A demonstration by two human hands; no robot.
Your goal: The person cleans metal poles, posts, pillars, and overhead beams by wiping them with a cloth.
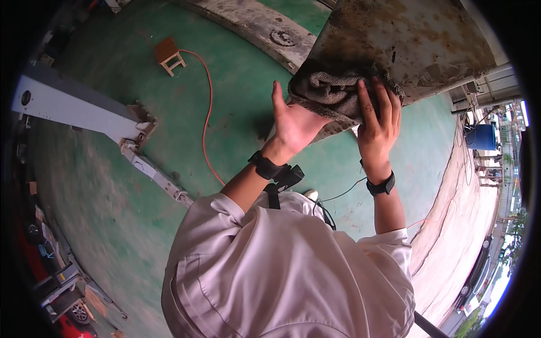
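A crumpled, dirty grey-brown towel (333, 94) lies bunched at the near edge of a stained metal tabletop (420, 42). My left hand (296, 127) is palm up with the thumb sticking out, and its fingers disappear into the towel's folds. From the right, my right hand (378, 127) grips the towel, its fingers bent over the cloth. Both hands touch the same towel. Black bands circle both wrists.
A long dirty metal beam (262, 28) lies beyond on the left. A small wooden stool (168, 54) stands on the green floor near an orange hose (209, 107). At left is a grey lift post (76, 107). A blue barrel (482, 137) stands far right.
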